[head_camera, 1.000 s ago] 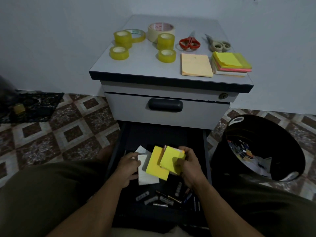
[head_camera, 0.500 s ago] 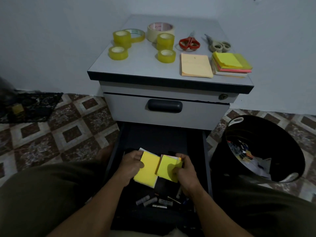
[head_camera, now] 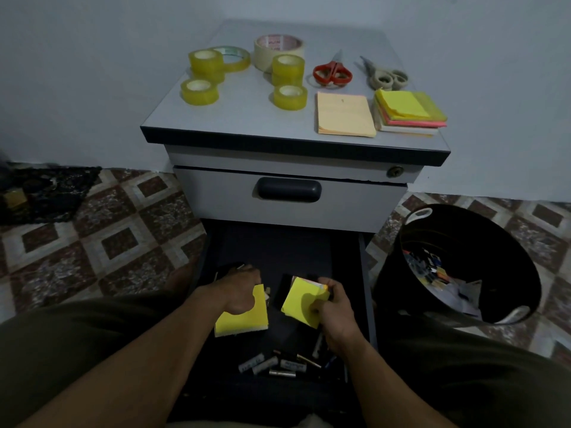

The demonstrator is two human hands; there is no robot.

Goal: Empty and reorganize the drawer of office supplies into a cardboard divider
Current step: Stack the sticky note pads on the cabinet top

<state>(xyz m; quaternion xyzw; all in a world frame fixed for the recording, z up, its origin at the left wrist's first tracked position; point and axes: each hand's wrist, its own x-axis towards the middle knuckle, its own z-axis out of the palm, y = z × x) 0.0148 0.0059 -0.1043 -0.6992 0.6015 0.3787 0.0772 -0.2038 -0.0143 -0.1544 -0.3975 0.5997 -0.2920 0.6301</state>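
The lower drawer [head_camera: 367, 273] of a grey cabinet stands pulled open between my knees. My left hand [head_camera: 239, 290] grips a yellow sticky-note pad [head_camera: 247, 319] with a white underside, low over the drawer's left half. My right hand [head_camera: 335, 307] holds a second yellow pad [head_camera: 301, 304], tilted, over the drawer's middle. Several small pens and markers [head_camera: 278, 364] lie at the drawer's near end. No cardboard divider is in view.
On the cabinet top [head_camera: 247, 118] lie several tape rolls [head_camera: 199, 91], red scissors [head_camera: 332, 72], grey scissors [head_camera: 386, 77], an orange note pad [head_camera: 343, 114] and a stack of coloured pads [head_camera: 408, 111]. A black bin [head_camera: 457, 264] with scraps stands right of the drawer.
The two pads, held together before, have come apart. My left hand has carried its pad left and lower; my right hand keeps its pad near the drawer's middle.
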